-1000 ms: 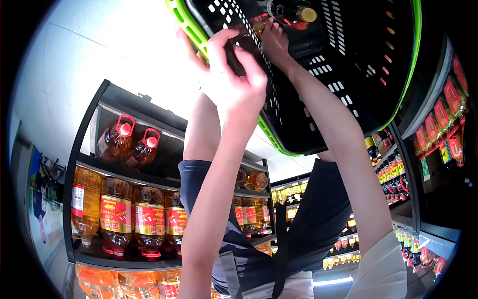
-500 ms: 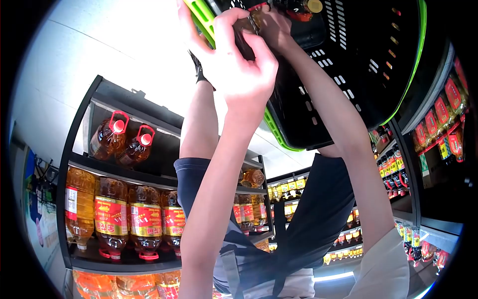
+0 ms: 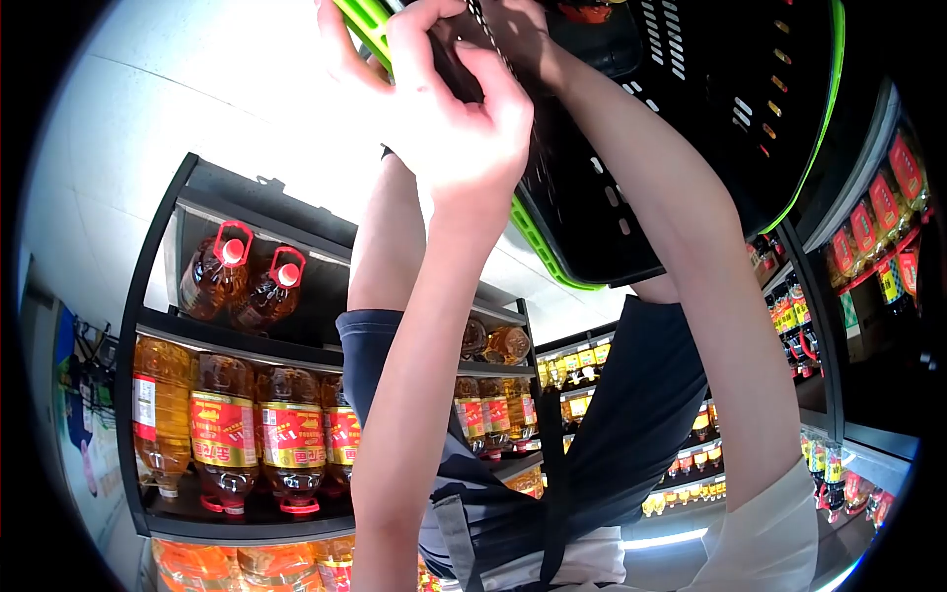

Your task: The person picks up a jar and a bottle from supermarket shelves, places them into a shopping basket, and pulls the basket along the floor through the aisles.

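Toward one o'clock: basket (image 3: 567, 227), one, black, cropped above, long axis untellable. It lies at two o'clock from the left hand (image 3: 454, 148), half-curled at the green rim (image 3: 533, 237), hold untellable. Right hand (image 3: 518, 30): inside, grasp hidden. Nine o'clock: red-handled bottles (image 3: 212, 281), two. Eight: large bottles (image 3: 223, 424), four showing left of the left forearm (image 3: 414, 375).
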The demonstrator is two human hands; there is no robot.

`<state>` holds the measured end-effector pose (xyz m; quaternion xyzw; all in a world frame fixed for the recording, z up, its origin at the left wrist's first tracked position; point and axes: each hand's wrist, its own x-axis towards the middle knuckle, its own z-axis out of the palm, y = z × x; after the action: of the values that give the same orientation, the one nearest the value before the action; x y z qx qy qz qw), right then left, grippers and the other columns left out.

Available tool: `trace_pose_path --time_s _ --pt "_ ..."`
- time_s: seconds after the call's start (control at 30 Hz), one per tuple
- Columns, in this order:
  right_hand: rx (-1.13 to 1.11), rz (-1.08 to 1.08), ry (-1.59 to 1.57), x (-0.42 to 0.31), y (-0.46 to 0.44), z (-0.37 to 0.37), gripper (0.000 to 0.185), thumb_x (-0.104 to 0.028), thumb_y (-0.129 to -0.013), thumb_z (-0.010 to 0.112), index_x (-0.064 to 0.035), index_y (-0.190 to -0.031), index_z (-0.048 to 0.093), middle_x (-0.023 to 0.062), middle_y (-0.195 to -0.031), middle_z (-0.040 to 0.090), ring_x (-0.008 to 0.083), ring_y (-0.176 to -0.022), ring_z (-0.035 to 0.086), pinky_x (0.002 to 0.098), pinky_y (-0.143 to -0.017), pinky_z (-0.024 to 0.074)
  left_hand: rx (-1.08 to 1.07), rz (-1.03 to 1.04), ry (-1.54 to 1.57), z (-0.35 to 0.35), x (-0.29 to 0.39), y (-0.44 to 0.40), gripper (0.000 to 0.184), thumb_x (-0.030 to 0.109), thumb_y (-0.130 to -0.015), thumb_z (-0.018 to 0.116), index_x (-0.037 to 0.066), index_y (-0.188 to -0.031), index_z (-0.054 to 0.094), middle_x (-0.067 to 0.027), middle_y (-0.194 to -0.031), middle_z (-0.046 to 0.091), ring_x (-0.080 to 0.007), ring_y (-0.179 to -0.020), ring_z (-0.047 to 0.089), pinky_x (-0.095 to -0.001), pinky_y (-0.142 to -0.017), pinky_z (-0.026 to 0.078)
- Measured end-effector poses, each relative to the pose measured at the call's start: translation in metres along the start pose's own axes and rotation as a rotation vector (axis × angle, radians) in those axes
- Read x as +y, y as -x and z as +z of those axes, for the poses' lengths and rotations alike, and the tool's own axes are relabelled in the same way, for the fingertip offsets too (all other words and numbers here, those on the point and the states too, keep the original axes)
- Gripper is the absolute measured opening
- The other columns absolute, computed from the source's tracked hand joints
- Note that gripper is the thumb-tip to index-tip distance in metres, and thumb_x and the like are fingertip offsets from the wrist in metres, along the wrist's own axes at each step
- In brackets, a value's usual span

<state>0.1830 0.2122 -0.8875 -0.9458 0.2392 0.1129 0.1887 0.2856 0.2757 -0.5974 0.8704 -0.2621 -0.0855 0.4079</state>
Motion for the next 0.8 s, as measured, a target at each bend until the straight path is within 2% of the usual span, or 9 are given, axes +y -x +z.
trace_pose_path --time_s 0.07,0.17,0.23,0.43,0.5,0.63,0.67,0.73,0.8 --pt "-0.01 -0.067 0.075 -0.013 -0.004 -0.021 0.03 -0.014 -0.088 0.029 -0.0047 -0.114 0.042 0.0222 -0.113 0.044 0.0323 -0.104 0.043 0.0386 -0.092 0.034 -0.012 0.023 -0.055 -0.001 0.002 -0.001 0.027 0.006 -0.071 0.051 0.01 -0.097 0.053 -0.0256 -0.125 0.025 -0.0365 -0.124 0.019 -0.0377 -0.093 0.029" --pt "0.009 -0.137 0.187 -0.019 -0.01 -0.022 0.028 -0.013 -0.087 0.03 -0.0057 -0.11 0.044 0.0203 -0.11 0.045 0.0308 -0.102 0.044 0.0375 -0.091 0.0346 0.028 -0.027 0.091 0.002 0.004 -0.001 0.028 0.004 -0.07 0.052 0.011 -0.097 0.053 -0.0245 -0.126 0.024 -0.0352 -0.125 0.02 -0.0371 -0.092 0.03" --pt "0.007 -0.171 0.25 -0.021 -0.013 -0.022 0.026 -0.013 -0.086 0.032 -0.0064 -0.108 0.045 0.0191 -0.108 0.046 0.0299 -0.101 0.044 0.0367 -0.09 0.035 0.0 -0.181 0.183 0.003 0.006 -0.001 0.029 0.001 -0.07 0.052 0.011 -0.097 0.053 -0.0241 -0.128 0.021 -0.0326 -0.124 0.021 -0.0354 -0.091 0.031" --pt "-0.009 -0.194 0.352 -0.014 -0.01 -0.029 0.021 -0.011 -0.084 0.036 -0.0083 -0.101 0.048 0.0155 -0.102 0.048 0.0271 -0.097 0.045 0.0344 -0.089 0.0362 -0.014 -0.135 0.0 0.001 0.01 -0.003 0.028 -0.003 -0.07 0.052 0.011 -0.094 0.053 -0.0232 -0.13 0.017 -0.0286 -0.116 0.032 -0.0311 -0.085 0.036" --pt "-0.02 -0.189 0.363 -0.013 -0.002 -0.04 0.02 -0.011 -0.084 0.036 -0.0086 -0.1 0.049 0.0148 -0.101 0.049 0.0266 -0.096 0.046 0.034 -0.089 0.0364 -0.005 -0.186 0.047 0.002 0.008 -0.003 0.029 -0.004 -0.069 0.052 0.011 -0.094 0.053 -0.0229 -0.13 0.017 -0.0275 -0.115 0.034 -0.0299 -0.083 0.038" --pt "-0.185 -0.097 0.3 -0.018 0.018 -0.067 0.032 -0.015 -0.078 0.048 -0.009 -0.109 0.049 0.0092 -0.107 0.045 0.0252 -0.097 0.044 0.0278 -0.058 0.0478 -0.024 -0.275 0.123 0.001 0.015 -0.004 0.03 -0.006 -0.069 0.052 0.009 -0.094 0.052 -0.0217 -0.13 0.014 -0.0222 -0.109 0.039 -0.0249 -0.071 0.044" --pt "-0.21 -0.07 0.345 -0.022 0.023 -0.072 0.039 -0.017 -0.076 0.052 -0.0058 -0.114 0.046 0.0129 -0.114 0.043 0.0301 -0.102 0.043 0.0327 -0.071 0.0478 -0.039 -0.3 0.102 0.002 0.018 -0.004 0.03 -0.007 -0.069 0.052 0.009 -0.094 0.051 -0.0214 -0.13 0.014 -0.0205 -0.106 0.043 -0.0237 -0.067 0.045" --pt "-0.175 0.005 0.32 -0.023 0.033 -0.069 0.042 -0.011 -0.074 0.055 -0.0117 -0.114 0.042 0.0084 -0.114 0.043 0.0284 -0.096 0.049 0.0365 -0.069 0.0475 -0.004 -0.247 0.084 0.004 0.013 -0.003 0.029 -0.007 -0.069 0.052 0.009 -0.094 0.051 -0.0212 -0.13 0.014 -0.0185 -0.098 0.048 -0.0227 -0.063 0.046" --pt "-0.178 0.026 0.279 -0.023 0.042 -0.07 0.044 -0.011 -0.074 0.055 -0.0117 -0.115 0.041 0.0082 -0.118 0.04 0.0281 -0.097 0.047 0.0354 -0.07 0.0476 0.012 -0.127 -0.057 0.004 0.009 -0.003 0.029 -0.007 -0.069 0.051 0.009 -0.093 0.052 -0.0208 -0.13 0.015 -0.0162 -0.092 0.051 -0.0216 -0.059 0.046"
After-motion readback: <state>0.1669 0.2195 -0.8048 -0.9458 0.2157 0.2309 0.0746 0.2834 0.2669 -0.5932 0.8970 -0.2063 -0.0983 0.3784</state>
